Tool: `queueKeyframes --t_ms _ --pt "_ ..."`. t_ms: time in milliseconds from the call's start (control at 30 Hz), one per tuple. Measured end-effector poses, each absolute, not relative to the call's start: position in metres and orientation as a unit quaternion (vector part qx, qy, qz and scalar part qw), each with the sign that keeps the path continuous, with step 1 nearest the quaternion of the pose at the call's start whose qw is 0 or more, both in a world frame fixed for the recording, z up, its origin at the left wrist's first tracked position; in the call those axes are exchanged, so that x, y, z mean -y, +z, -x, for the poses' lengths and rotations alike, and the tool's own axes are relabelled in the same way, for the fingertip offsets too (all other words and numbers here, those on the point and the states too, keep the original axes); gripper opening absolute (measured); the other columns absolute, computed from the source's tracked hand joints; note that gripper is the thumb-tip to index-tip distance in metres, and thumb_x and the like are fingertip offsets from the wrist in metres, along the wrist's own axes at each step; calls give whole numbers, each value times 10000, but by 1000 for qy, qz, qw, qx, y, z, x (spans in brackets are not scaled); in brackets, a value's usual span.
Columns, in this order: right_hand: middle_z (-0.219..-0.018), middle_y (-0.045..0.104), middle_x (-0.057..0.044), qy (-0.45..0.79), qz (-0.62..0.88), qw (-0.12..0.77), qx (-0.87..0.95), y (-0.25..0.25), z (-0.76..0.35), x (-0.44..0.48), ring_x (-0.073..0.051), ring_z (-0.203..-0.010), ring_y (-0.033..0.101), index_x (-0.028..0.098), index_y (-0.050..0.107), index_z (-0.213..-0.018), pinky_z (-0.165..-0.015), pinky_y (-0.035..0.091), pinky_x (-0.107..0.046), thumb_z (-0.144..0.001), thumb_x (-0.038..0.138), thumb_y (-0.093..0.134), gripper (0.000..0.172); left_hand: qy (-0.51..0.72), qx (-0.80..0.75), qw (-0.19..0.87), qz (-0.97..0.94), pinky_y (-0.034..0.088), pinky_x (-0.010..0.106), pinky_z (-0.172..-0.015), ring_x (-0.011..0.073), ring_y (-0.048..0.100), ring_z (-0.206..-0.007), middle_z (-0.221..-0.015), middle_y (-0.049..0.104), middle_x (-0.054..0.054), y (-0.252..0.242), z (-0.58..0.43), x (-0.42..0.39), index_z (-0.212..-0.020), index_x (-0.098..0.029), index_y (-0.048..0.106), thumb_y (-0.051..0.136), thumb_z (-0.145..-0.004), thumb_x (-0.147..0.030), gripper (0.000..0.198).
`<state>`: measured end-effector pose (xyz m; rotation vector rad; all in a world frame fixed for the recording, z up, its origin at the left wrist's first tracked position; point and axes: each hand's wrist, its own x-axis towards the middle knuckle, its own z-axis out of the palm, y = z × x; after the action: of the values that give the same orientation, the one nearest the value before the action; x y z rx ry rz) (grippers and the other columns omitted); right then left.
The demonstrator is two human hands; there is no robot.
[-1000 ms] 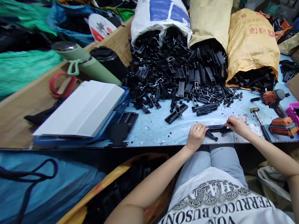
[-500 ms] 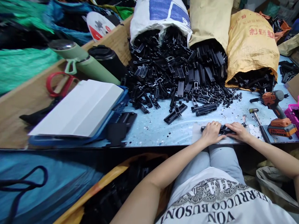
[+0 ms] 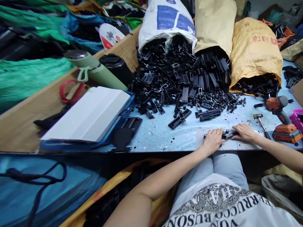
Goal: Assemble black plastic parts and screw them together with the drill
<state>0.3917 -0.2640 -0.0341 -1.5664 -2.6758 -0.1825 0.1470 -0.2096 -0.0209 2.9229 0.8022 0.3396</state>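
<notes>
My left hand (image 3: 213, 140) and my right hand (image 3: 244, 132) both press down on a long black plastic part (image 3: 226, 134) that lies flat near the front edge of the light blue table (image 3: 163, 132). The fingers of each hand are curled over an end of the part, the left at its left end, the right at its right end. A ring shows on my left hand. A grey mat (image 3: 236, 145) lies under the part.
Three open sacks (image 3: 255, 47) at the back spill heaps of black plastic parts (image 3: 180, 78). An orange cordless drill (image 3: 281, 116) and a small hammer (image 3: 260, 121) lie to the right. A white folder on a blue tray (image 3: 90, 116), red scissors (image 3: 69, 91) and a green bottle (image 3: 94, 71) sit left.
My left hand slid right from a small loose piece onto the long part. Both hands have closed in over the part and now press it together.
</notes>
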Motion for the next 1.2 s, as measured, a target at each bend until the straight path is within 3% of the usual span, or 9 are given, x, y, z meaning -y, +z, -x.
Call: queueKeyframes --t_ms 100,200,467,600,700,867,1000,1100,1200 --pt "-621 569 -76 -99 511 15 854 -19 -382 266 -170 -615 510 132 611 -690 -552 290 -271 -853 661 368 605 109 -254 27 -961 408 338 -658 236 584 -784 -816 638 148 -15 -133 199 -939 -72 615 411 -897 -435 419" --pt "-606 562 -67 -95 485 30 869 5 -369 268 -152 -593 501 139 591 -668 -539 252 -274 -896 616 324 593 132 -254 42 -957 394 300 -607 197 593 -693 -689 638 109 -2 -120 187 -754 -123 635 335 -924 -432 463" --pt "-606 570 -46 88 492 31 866 40 -351 261 -125 -545 493 154 543 -663 -532 237 -248 -902 631 231 618 42 -258 193 -946 347 260 -592 155 618 -679 -719 694 56 24 -109 163 -722 -186 669 245 -954 -400 529" --pt "-627 572 -61 68 513 17 856 36 -341 260 -132 -548 488 149 544 -684 -532 234 -255 -899 638 226 622 51 -327 136 -934 354 272 -583 184 632 -699 -775 702 96 22 -108 163 -744 -167 674 224 -946 -446 566" --pt "-609 553 -65 44 516 31 855 45 -336 267 -136 -531 467 150 546 -669 -519 230 -268 -893 648 214 639 76 -304 105 -944 357 280 -548 189 612 -617 -679 675 111 28 -100 168 -693 -152 646 192 -935 -487 614" --pt "-536 467 -35 193 369 186 890 78 -324 300 -150 -515 460 199 546 -637 -520 313 -282 -874 684 191 646 238 -73 263 -932 377 267 -503 138 528 -492 -522 566 47 56 -77 207 -613 -188 541 97 -920 -530 639" --pt "-510 433 -27 314 305 323 839 68 -295 324 -170 -484 455 240 541 -677 -517 357 -314 -904 627 139 602 380 -40 397 -834 375 257 -478 112 473 -451 -492 506 13 69 -80 253 -638 -193 497 95 -937 -480 577" --pt "-587 462 -50 296 343 438 777 25 -260 330 -205 -563 496 260 529 -745 -574 420 -364 -837 708 98 629 485 -49 405 -774 400 257 -497 113 493 -489 -531 523 11 61 -94 275 -714 -196 527 101 -935 -488 562" --pt "-874 523 -128 186 535 496 659 -18 -231 321 -296 -892 529 271 516 -984 -784 420 -510 -821 698 163 577 521 -40 324 -788 486 296 -623 160 591 -695 -756 633 60 40 -103 278 -977 -215 588 219 -884 -605 545"
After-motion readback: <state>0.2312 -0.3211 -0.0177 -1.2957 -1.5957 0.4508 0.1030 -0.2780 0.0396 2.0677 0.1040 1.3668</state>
